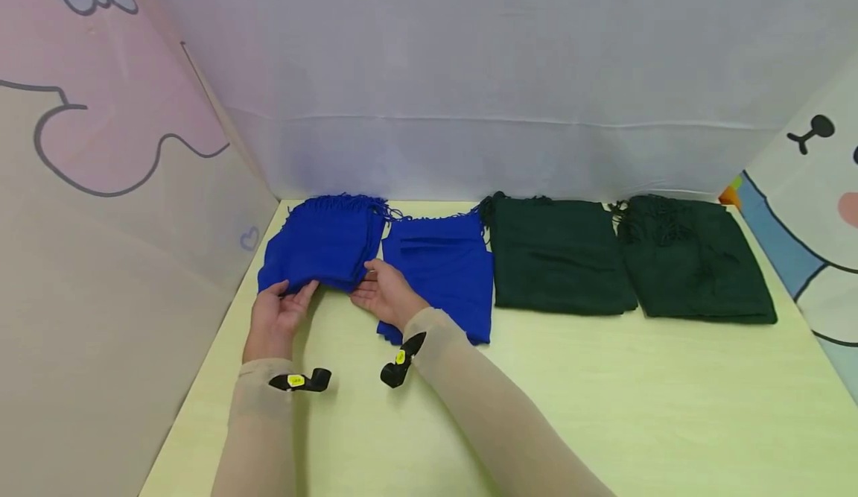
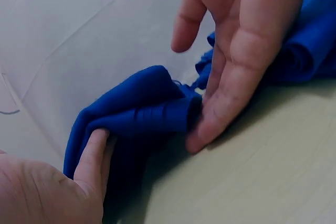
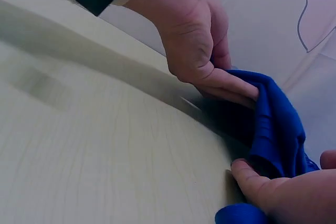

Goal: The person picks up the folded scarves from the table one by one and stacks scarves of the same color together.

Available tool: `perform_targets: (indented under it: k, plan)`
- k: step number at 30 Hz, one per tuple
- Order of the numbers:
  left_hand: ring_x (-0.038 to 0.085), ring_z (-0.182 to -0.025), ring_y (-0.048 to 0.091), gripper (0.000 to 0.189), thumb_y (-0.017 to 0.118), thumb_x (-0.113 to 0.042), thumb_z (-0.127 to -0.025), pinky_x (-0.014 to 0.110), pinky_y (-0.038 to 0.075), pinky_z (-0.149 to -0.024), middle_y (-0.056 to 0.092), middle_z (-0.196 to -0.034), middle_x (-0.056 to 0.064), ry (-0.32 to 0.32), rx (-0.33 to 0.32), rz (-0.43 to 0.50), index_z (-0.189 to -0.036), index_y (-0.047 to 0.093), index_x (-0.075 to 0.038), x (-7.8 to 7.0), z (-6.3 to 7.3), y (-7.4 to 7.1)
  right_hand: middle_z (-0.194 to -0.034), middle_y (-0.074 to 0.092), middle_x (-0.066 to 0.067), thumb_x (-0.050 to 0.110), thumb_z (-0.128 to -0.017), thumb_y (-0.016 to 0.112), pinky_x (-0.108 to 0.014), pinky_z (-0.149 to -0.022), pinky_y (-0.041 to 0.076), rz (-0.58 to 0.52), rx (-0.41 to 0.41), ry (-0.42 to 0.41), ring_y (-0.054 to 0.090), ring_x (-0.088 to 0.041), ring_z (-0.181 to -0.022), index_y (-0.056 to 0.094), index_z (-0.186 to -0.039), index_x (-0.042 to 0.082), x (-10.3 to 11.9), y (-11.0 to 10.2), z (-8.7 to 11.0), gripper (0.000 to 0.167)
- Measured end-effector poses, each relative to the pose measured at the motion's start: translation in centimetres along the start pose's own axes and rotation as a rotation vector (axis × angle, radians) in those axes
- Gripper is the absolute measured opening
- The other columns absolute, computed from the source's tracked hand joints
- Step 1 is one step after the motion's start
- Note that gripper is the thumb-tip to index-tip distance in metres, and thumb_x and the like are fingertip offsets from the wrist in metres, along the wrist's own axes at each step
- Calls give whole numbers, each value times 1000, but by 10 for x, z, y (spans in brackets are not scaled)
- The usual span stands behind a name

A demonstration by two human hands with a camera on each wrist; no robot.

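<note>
A folded blue scarf (image 1: 322,242) with a fringe along its far edge lies at the left end of the table, its near edge raised. At its near left corner, my left hand (image 1: 280,318) grips the edge, thumb above and fingers tucked beneath; in the right wrist view those fingers (image 3: 236,88) reach under the fold. My right hand (image 1: 389,294) is at the near right corner. Its extended fingers (image 2: 226,95) lie beside the fabric's end in the left wrist view, with the thumb held apart. Next to it, a second folded blue scarf (image 1: 445,288) lies partly behind the right hand.
Two folded dark green scarves, one in the middle (image 1: 559,262) and one at the right (image 1: 704,270), continue the row along the back. A pale curtain (image 1: 496,87) rises behind the table (image 1: 603,400). Printed panels stand at the left (image 1: 100,258) and right (image 1: 818,206).
</note>
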State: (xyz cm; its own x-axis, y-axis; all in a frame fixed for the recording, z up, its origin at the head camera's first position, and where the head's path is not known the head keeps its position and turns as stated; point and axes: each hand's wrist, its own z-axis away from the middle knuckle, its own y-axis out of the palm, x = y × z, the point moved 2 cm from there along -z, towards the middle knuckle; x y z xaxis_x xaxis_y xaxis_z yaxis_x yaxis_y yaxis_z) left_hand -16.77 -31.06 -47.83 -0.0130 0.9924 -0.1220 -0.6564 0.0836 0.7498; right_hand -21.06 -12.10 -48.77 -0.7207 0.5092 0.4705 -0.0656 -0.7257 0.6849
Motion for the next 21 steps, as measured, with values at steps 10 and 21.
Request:
perform_targets:
  k: [10,21]
  plan:
    - [19,-147,27,69,37,-12,-108,37,33,-115,14,-164,2,-16,15,-34,-158,-3,-35,8,12,-4,-153,31,-30,29,-102,56,-47,-115,34,159,-19,-80,37,-40,-140,22,-154,-6,-8,14,6,70]
    - [29,-125,57,64,49,-15,-105,37,35,-114,61,-127,18,-84,143,-274,-157,12,-20,-5,20,-29,-144,45,-25,5,-99,59,-45,-95,54,-41,76,-78,57,-39,-122,21,-154,-1,-25,10,-5,67]
